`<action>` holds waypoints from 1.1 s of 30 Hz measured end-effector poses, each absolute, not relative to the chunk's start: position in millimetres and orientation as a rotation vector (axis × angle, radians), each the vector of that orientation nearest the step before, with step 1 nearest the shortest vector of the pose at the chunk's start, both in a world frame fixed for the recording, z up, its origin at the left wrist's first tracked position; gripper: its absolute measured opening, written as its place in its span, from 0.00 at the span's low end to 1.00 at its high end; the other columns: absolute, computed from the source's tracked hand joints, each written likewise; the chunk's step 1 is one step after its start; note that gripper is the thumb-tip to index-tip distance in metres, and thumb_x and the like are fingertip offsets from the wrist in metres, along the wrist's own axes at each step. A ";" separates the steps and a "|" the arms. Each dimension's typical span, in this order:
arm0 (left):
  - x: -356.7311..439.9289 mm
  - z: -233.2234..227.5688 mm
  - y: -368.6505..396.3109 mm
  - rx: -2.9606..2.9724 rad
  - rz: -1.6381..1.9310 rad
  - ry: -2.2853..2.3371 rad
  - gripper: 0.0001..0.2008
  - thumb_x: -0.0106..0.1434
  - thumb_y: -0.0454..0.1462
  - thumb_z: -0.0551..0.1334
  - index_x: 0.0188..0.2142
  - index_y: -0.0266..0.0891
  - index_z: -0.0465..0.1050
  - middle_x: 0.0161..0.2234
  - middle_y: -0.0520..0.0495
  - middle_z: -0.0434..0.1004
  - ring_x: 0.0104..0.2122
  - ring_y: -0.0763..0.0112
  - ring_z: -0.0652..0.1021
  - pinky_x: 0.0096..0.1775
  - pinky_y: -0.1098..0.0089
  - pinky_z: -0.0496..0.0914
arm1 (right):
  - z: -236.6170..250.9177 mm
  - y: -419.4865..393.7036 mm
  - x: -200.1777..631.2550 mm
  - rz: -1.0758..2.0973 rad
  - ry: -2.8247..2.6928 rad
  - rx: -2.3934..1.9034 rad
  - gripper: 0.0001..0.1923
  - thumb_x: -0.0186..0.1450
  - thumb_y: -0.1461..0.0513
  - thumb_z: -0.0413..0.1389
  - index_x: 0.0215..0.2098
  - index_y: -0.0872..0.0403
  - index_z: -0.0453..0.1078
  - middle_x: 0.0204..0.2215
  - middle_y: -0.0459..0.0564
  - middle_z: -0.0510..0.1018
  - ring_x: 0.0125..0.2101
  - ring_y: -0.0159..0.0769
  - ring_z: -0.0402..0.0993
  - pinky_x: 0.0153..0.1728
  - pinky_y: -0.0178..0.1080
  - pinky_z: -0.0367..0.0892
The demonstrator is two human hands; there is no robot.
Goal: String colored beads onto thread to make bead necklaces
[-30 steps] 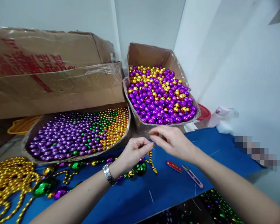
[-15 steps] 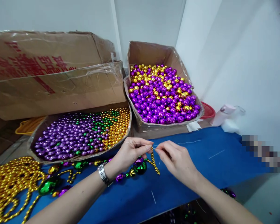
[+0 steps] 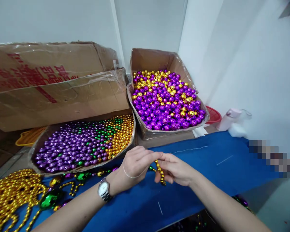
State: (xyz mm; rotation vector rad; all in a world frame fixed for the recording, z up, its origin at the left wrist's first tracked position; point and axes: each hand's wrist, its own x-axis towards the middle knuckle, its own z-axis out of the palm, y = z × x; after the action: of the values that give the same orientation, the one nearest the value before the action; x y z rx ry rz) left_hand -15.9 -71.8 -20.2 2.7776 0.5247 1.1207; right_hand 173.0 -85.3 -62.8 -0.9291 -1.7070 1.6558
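Now the short strand of small gold beads (image 3: 160, 172) is pinched between the left hand (image 3: 135, 162) and right hand (image 3: 176, 169), drawn together low over the blue tabletop (image 3: 207, 167), where half a second ago they were parted along thin thread.

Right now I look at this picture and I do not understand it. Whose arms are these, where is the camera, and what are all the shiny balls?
The camera sits on a person's head and looks down, so the two arms are that person's own. The left hand, with a watch on the wrist, and the right hand meet over a blue table and pinch a short gold bead strand on thin thread. Behind stand a shallow tray of purple, green and gold beads and a cardboard box of larger purple and gold balls. A heap of gold bead chains lies at the far left.
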 end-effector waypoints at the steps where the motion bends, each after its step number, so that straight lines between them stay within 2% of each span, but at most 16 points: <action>1: -15.7 -22.1 -71.5 2.793 1.141 0.510 0.20 0.60 0.24 0.56 0.51 0.35 0.67 0.34 0.44 0.77 0.30 0.69 0.73 0.32 0.68 0.67 | -64.7 -84.8 172.0 1.685 -1.719 -0.914 0.20 0.68 0.50 0.44 0.46 0.56 0.65 0.22 0.48 0.78 0.10 0.23 0.57 0.12 0.28 0.53; 3: -15.7 -23.9 -72.3 2.783 1.155 0.541 0.19 0.60 0.25 0.57 0.51 0.35 0.67 0.33 0.45 0.77 0.30 0.70 0.74 0.32 0.68 0.67 | -65.5 -84.3 173.0 1.654 -1.719 -0.924 0.20 0.67 0.49 0.46 0.42 0.56 0.67 0.22 0.48 0.78 0.10 0.23 0.58 0.12 0.28 0.53; 6: -17.5 -23.4 -74.7 2.722 1.133 0.689 0.17 0.61 0.25 0.57 0.50 0.36 0.67 0.35 0.45 0.77 0.33 0.70 0.75 0.35 0.69 0.69 | -58.8 -85.0 182.5 1.447 -1.662 -1.019 0.16 0.68 0.50 0.48 0.37 0.55 0.66 0.26 0.46 0.77 0.15 0.22 0.61 0.17 0.27 0.55; 9: -19.5 -21.8 -75.6 2.563 1.104 0.859 0.13 0.63 0.27 0.57 0.47 0.36 0.69 0.37 0.45 0.77 0.35 0.72 0.76 0.37 0.73 0.70 | -49.4 -86.6 193.8 1.202 -1.655 -1.119 0.13 0.68 0.53 0.49 0.35 0.53 0.66 0.30 0.45 0.76 0.19 0.24 0.64 0.22 0.28 0.58; 12: -17.8 -18.9 -75.6 2.465 1.082 0.860 0.12 0.64 0.28 0.56 0.46 0.37 0.70 0.37 0.46 0.77 0.35 0.74 0.77 0.37 0.75 0.70 | -47.3 -84.1 194.3 1.075 -1.717 -1.144 0.12 0.68 0.54 0.49 0.36 0.53 0.68 0.29 0.44 0.75 0.22 0.26 0.67 0.25 0.30 0.59; 15: -13.8 -14.0 -75.8 2.458 1.039 0.787 0.13 0.64 0.29 0.55 0.46 0.39 0.71 0.37 0.46 0.78 0.35 0.73 0.77 0.37 0.73 0.71 | -54.6 -76.0 183.2 1.133 -1.714 -1.095 0.13 0.68 0.54 0.48 0.41 0.52 0.68 0.25 0.42 0.71 0.25 0.27 0.68 0.28 0.30 0.60; 19: -14.2 -8.8 -75.1 2.458 1.007 0.804 0.11 0.65 0.31 0.55 0.45 0.38 0.71 0.38 0.45 0.78 0.35 0.71 0.77 0.38 0.71 0.71 | -67.3 -68.2 168.2 1.357 -1.733 -0.967 0.18 0.69 0.50 0.45 0.41 0.55 0.67 0.18 0.39 0.64 0.18 0.25 0.62 0.20 0.27 0.57; 24: -20.5 -8.9 -73.8 2.566 0.995 0.756 0.11 0.64 0.30 0.56 0.45 0.38 0.71 0.35 0.45 0.78 0.34 0.70 0.76 0.37 0.70 0.69 | -75.6 -69.6 165.3 1.577 -1.824 -0.844 0.22 0.68 0.47 0.44 0.44 0.56 0.66 0.20 0.43 0.72 0.16 0.25 0.66 0.15 0.26 0.56; 27: -21.6 -10.8 -74.8 2.599 0.979 0.727 0.11 0.64 0.30 0.56 0.45 0.37 0.70 0.31 0.46 0.77 0.31 0.70 0.75 0.37 0.69 0.69 | -71.6 -70.9 168.0 1.553 -1.913 -0.841 0.25 0.69 0.46 0.42 0.39 0.57 0.68 0.18 0.45 0.73 0.15 0.26 0.67 0.15 0.26 0.58; 29: -21.6 -11.8 -76.0 2.591 0.983 0.758 0.11 0.64 0.30 0.55 0.46 0.37 0.70 0.32 0.46 0.77 0.32 0.69 0.75 0.38 0.68 0.68 | -63.5 -72.6 171.4 1.398 -1.931 -0.912 0.23 0.69 0.48 0.42 0.36 0.57 0.68 0.20 0.45 0.73 0.18 0.27 0.67 0.19 0.28 0.60; 31: -20.9 -12.3 -77.0 2.500 0.969 0.864 0.11 0.64 0.31 0.55 0.45 0.37 0.70 0.35 0.44 0.77 0.34 0.68 0.75 0.38 0.68 0.69 | -53.7 -77.6 174.8 1.173 -1.924 -1.011 0.18 0.70 0.51 0.44 0.35 0.55 0.68 0.25 0.47 0.74 0.25 0.30 0.69 0.28 0.32 0.62; 33: -19.7 -12.5 -77.1 2.255 0.913 0.973 0.09 0.64 0.33 0.56 0.43 0.37 0.71 0.35 0.44 0.77 0.33 0.69 0.76 0.35 0.69 0.69 | -46.2 -87.4 176.2 0.967 -1.916 -1.089 0.15 0.69 0.55 0.47 0.34 0.54 0.70 0.31 0.50 0.74 0.33 0.34 0.68 0.37 0.36 0.60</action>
State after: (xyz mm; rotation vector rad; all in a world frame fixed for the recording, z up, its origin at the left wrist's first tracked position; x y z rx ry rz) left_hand -19.7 -77.1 -12.5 2.2552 0.9731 0.9125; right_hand 176.2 -87.4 -46.2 -1.0894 -1.9164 0.9666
